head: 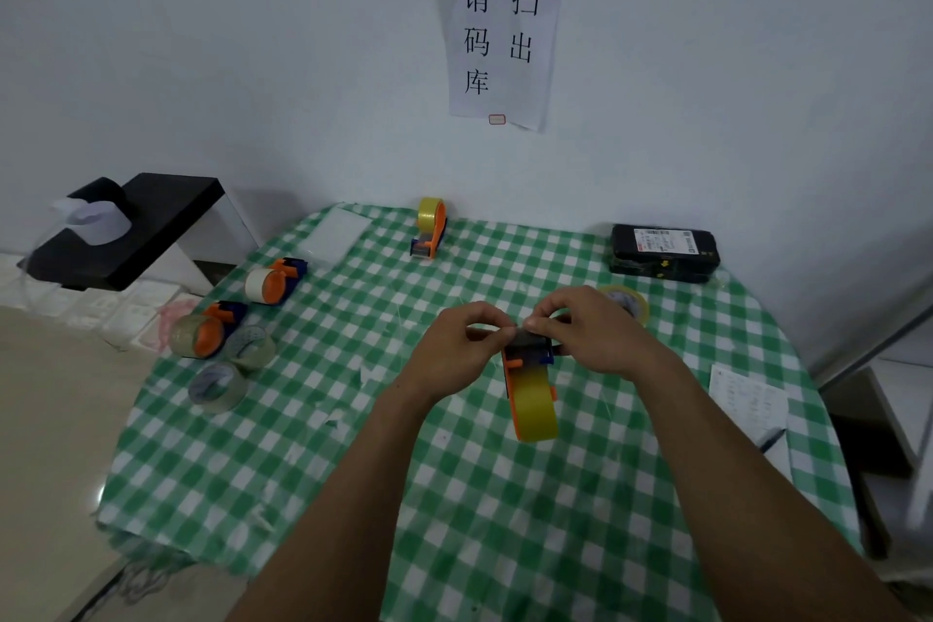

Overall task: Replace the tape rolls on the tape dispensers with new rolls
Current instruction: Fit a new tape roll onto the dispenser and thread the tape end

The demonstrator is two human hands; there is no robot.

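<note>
I have the orange-and-blue plastic tape dispenser (530, 369) with its fresh yellow tape roll (536, 412) out in front of me over the green-and-white checked tablecloth (454, 495), roll end toward me and cutter end away, so I can look straight down on the mouth where the tape has to feed. My left hand (454, 349) is closed in a pinch at the near-left corner of the cutter head; my right hand (590, 333) curls over the top from the other side, fingertips pressed together at the same spot. I judge I am drawing the loose tape end across the blade — whether the tape itself is between my fingers is too small to tell.

A translucent used roll (626, 303) lies just behind my right hand, out of the way but within reach. At the far edge stands another orange dispenser with a yellow roll (430, 227), upright — apparently already done. Off to the left two more dispensers lie on their sides, one with a white roll (272, 283) and one with a clear roll (204, 331), beside loose clear rolls (217, 386) — probably the ones left to do.
</note>
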